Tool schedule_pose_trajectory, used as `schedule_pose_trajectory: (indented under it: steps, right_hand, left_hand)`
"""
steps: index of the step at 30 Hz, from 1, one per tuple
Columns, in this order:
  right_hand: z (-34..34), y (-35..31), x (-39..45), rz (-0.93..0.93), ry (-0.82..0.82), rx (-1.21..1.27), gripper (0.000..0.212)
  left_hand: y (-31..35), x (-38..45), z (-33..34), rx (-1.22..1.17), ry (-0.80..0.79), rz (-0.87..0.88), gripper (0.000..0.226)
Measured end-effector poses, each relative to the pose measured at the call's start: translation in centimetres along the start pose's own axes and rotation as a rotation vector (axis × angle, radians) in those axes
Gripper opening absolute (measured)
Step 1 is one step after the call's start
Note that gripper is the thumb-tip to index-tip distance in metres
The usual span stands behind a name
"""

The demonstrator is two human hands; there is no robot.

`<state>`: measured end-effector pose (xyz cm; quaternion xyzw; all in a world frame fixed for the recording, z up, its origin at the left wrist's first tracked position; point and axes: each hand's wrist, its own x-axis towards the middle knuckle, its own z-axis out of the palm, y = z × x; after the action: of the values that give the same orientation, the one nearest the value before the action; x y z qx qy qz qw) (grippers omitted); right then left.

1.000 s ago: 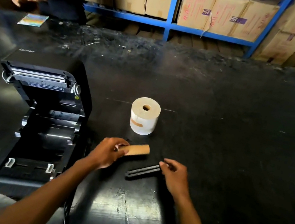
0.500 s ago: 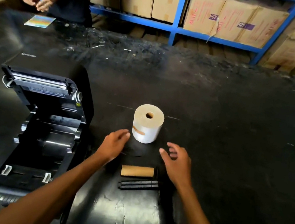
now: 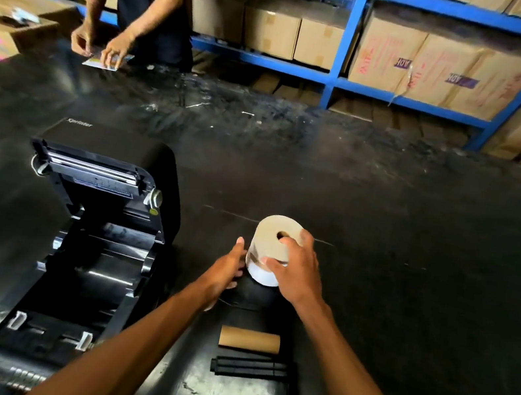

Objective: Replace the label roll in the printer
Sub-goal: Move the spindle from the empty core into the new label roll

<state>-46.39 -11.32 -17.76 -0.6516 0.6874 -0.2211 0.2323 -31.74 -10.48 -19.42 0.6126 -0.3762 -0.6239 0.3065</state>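
On black table [image 3: 415, 259], white label roll [image 3: 270, 244] upright, both hands touching.

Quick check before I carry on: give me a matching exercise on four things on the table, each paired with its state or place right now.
1. label roll
2. cardboard core
3. black spindle
4. printer

A. lid open, bay without a roll
B. standing on end, a hand at each side
C. lying nearest the table's front edge
D. lying bare between roll and spindle

Pairs: 1-B, 2-D, 3-C, 4-A

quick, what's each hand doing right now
Left hand: open, fingertips against the side of the label roll.
Right hand: closing over the roll's top, not yet lifting.
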Motion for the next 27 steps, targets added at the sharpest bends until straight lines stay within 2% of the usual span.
schedule_pose_trajectory:
  steps: [3,5,8,12,14,16,18,20,23,27]
  right_hand:
    - [-1.6,0.2,-1.3,0.117,0.068,0.349,0.049]
    - [-2.6,0.1,-3.1,0.195,0.09,0.612,0.032]
    - [-3.3,-0.3,-5.9,0.301,0.015,0.928,0.006]
    - [-2.9,-0.9,-8.9,0.368,0.019,1.098,0.011]
    - [-3.1,-1.0,-10.1,0.382,0.024,1.059,0.013]
    - [-3.9,-0.9,-10.9,0.333,0.078,0.838,0.014]
    - [-4.9,-0.6,-11.4,0.26,0.23,0.557,0.03]
    - [-5.7,-0.9,-11.9,0.127,0.356,0.411,0.038]
    - [-5.8,-1.6,-12.6,-0.029,0.342,0.314,0.028]
    - [-5.3,-1.4,-13.7,-0.033,0.433,0.368,0.014]
  left_hand:
    - [0.1,-1.1,-0.3,-0.029,0.084,0.0,0.062]
    - [0.3,-2.2,-0.3,-0.059,0.07,0.0,0.058]
    - [0.3,-4.1,0.1,-0.156,-0.005,0.005,0.056]
    - [-0.1,-6.1,0.5,-0.311,-0.109,0.0,0.046]
    - [-0.3,-6.8,0.8,-0.351,-0.123,-0.006,0.046]
    - [-0.6,-7.5,1.3,-0.345,-0.085,-0.002,0.047]
    - [-0.6,-8.1,1.7,-0.282,-0.043,0.051,0.048]
    - [-0.6,-8.7,2.1,-0.231,-0.029,0.12,0.046]
    - [-0.3,-9.5,2.6,-0.176,-0.053,0.173,0.048]
    - [-0.1,-10.2,3.2,-0.155,-0.069,0.22,0.048]
